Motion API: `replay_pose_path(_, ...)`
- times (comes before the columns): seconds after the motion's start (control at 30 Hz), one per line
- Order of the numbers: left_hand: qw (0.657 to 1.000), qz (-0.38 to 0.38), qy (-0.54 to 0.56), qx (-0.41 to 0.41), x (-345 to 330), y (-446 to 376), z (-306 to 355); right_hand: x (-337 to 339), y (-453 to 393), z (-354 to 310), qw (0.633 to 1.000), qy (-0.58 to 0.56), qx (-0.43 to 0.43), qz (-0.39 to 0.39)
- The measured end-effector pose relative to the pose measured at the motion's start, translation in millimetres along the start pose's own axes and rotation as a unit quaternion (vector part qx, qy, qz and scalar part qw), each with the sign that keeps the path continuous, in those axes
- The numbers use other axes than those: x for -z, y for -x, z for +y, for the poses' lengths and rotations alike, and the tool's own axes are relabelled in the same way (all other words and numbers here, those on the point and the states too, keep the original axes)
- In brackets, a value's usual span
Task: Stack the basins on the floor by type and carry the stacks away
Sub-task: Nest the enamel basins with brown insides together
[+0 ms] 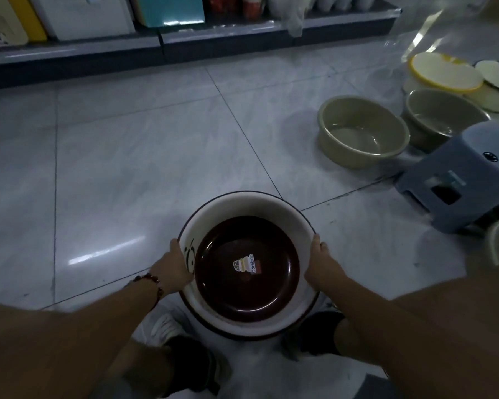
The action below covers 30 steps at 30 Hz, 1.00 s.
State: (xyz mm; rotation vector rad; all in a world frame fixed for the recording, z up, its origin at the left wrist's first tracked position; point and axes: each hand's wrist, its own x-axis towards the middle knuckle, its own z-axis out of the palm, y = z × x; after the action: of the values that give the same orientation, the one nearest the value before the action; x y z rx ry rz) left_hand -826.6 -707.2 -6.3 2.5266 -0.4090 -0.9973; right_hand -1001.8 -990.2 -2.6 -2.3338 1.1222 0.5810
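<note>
Basins nested as a stack (pixel 247 266), white outside with a dark brown one (pixel 247 272) inside, hang low over the tiled floor (pixel 127 168) between the person's knees. Left hand (pixel 172 269) grips the left rim; right hand (pixel 320 264) clamps the opposite rim. Rigid, glossy plastic likely rides light but slick, so opposite rims are the sensible hold. Further right, two beige basins (pixel 363 133) and a grey stool (pixel 461 180) sit on the shiny tiles, below a shop shelf (pixel 213 33).
</note>
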Motion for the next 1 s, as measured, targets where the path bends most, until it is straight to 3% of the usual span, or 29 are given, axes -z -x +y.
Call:
replay_pose_path(0.17,0.987,-0.067,-0.132,0.065,4,-11,11,14,2,0,0.998,0.049,0.022,-0.024)
replay_pose_path(0.23,0.958,-0.049,-0.268,0.089,14,-15,25,30,-1,1,0.995,0.068,0.039,-0.054)
replay_pose_path(0.3,0.930,0.006,-0.365,0.037,29,-24,51,52,-9,1,0.992,0.080,0.069,-0.066)
replay_pose_path(0.43,0.916,0.055,-0.349,-0.192,43,-71,126,90,-51,-16,0.989,0.094,0.112,-0.027)
replay_pose_path(0.57,0.884,0.046,-0.372,-0.280,39,-130,206,117,-118,-48,0.993,0.058,0.101,-0.001)
replay_pose_path(0.77,0.881,-0.030,-0.406,-0.240,61,-189,283,195,-176,-32,0.992,0.111,0.053,0.020)
replay_pose_path(1.0,0.862,-0.070,-0.451,-0.221,188,-75,463,424,-44,42,0.998,0.049,-0.035,0.016)
